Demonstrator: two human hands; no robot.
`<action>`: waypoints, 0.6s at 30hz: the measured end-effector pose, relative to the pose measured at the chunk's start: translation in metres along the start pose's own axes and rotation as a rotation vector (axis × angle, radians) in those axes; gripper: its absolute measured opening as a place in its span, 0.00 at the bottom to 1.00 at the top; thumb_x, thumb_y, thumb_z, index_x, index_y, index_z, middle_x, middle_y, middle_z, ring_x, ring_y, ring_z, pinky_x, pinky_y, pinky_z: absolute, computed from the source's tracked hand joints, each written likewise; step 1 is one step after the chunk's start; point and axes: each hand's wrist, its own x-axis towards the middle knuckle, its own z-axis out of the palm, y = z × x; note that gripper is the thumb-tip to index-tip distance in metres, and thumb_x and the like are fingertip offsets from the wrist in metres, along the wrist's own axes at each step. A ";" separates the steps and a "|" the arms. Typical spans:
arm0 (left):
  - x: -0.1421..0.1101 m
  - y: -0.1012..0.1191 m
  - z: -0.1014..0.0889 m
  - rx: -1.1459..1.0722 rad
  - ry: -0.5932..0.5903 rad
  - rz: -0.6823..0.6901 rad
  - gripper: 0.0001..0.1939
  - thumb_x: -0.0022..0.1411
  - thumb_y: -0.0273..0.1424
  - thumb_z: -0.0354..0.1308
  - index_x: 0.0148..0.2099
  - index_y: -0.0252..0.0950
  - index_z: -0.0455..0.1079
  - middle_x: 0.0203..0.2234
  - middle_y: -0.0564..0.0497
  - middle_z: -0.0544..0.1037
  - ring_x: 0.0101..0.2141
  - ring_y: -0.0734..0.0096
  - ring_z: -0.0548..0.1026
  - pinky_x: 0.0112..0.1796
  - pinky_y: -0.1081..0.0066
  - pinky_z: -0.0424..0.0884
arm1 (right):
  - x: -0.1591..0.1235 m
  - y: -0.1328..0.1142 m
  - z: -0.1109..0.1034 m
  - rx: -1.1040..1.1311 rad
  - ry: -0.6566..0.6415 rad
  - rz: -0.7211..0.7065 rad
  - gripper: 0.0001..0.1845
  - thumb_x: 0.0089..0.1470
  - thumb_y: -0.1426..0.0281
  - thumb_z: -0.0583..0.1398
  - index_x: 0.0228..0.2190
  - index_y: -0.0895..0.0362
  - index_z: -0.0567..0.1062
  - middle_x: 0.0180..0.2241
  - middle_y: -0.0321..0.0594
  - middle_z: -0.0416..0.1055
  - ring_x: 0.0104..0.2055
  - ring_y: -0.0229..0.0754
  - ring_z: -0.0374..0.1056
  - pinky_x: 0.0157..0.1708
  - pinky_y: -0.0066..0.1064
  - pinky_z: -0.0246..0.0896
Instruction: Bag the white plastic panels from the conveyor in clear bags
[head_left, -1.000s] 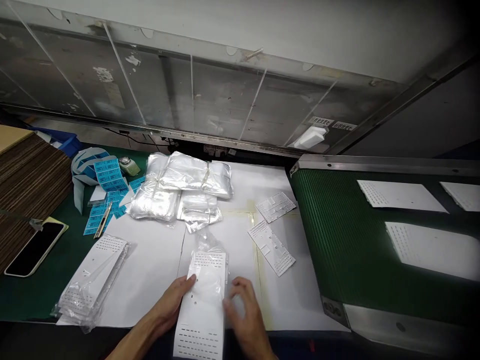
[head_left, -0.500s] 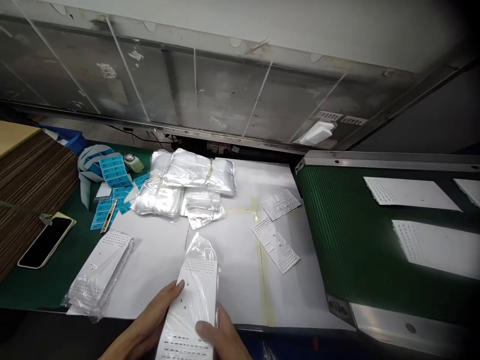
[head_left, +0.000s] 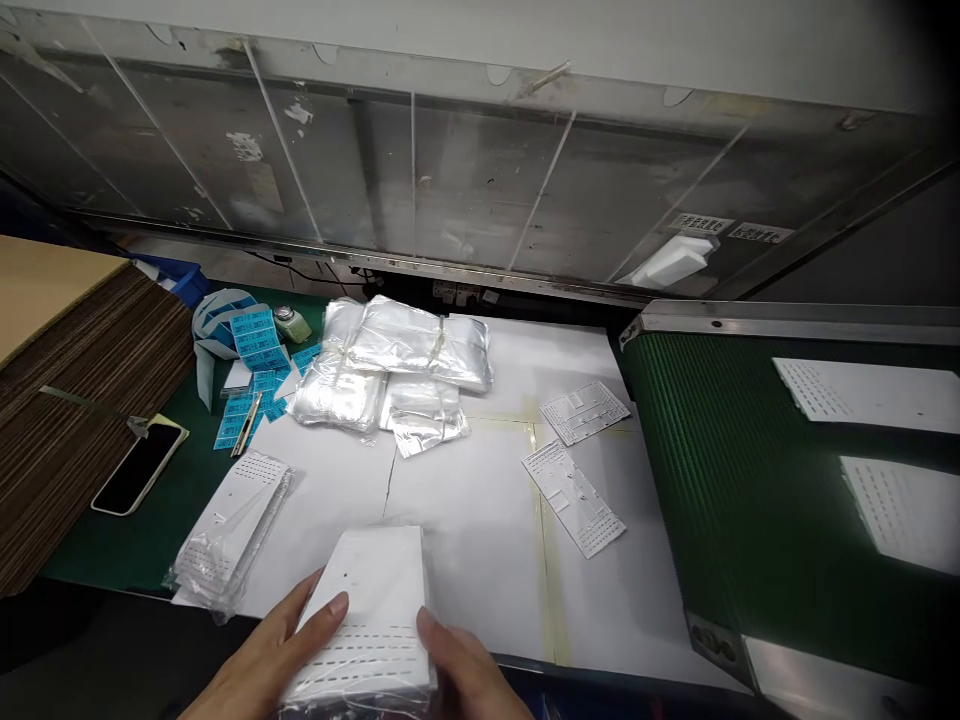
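Both hands hold a clear plastic bag of white slotted boards (head_left: 379, 600) over the table's front edge. My left hand (head_left: 281, 640) grips its left side, thumb on the top face. Along the right edge my right hand (head_left: 466, 655) closes, thumb near the upper face and fingers hidden behind. Crumpled film shows at the bag's near end. To the left lies another bagged stack of white boards (head_left: 236, 520). On the right half of the white sheet (head_left: 465, 520) rest a loose white board (head_left: 574, 498) and a second loose board (head_left: 585, 412).
Bundles of clear plastic bags (head_left: 420, 345) lie at the back. Blue label sheets (head_left: 259, 340), a utility knife (head_left: 246, 425), a small bottle (head_left: 291, 324), a phone (head_left: 139, 470) and stacked cardboard (head_left: 90, 400) are leftward. A green conveyor (head_left: 712, 480) carries white boards (head_left: 870, 393) at right.
The bagged stack has tipped and come nearer, its loose film end no longer showing at the far side. My left thumb has shifted down it. The whole view has swung slightly left.
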 end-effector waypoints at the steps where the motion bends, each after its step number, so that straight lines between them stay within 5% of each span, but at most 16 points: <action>1: -0.003 0.002 -0.003 0.009 0.020 0.000 0.35 0.42 0.45 0.66 0.54 0.43 0.67 0.39 0.44 0.79 0.39 0.45 0.76 0.37 0.55 0.74 | -0.002 -0.002 0.003 -0.034 -0.003 0.012 0.28 0.43 0.53 0.65 0.39 0.62 0.74 0.29 0.46 0.77 0.35 0.49 0.73 0.35 0.38 0.67; 7: -0.024 0.012 -0.005 -0.052 -0.022 -0.153 0.32 0.44 0.43 0.66 0.52 0.41 0.68 0.23 0.47 0.78 0.28 0.51 0.78 0.33 0.57 0.75 | -0.002 -0.006 0.015 -0.220 -0.211 -0.032 0.33 0.43 0.44 0.59 0.22 0.65 0.76 0.18 0.43 0.72 0.24 0.39 0.71 0.31 0.28 0.64; 10: -0.032 0.023 0.001 -0.146 0.093 -0.154 0.32 0.43 0.41 0.68 0.51 0.39 0.69 0.27 0.47 0.79 0.32 0.53 0.78 0.36 0.60 0.75 | 0.001 -0.003 0.022 -0.180 -0.250 -0.018 0.33 0.45 0.44 0.58 0.24 0.66 0.76 0.19 0.44 0.73 0.23 0.36 0.70 0.30 0.25 0.62; 18: -0.054 0.055 -0.006 -0.020 0.042 0.140 0.45 0.38 0.39 0.70 0.60 0.45 0.58 0.24 0.49 0.78 0.29 0.47 0.77 0.29 0.55 0.75 | -0.007 -0.008 0.044 -0.171 -0.333 -0.033 0.25 0.47 0.53 0.62 0.25 0.66 0.75 0.21 0.44 0.73 0.22 0.36 0.67 0.29 0.28 0.61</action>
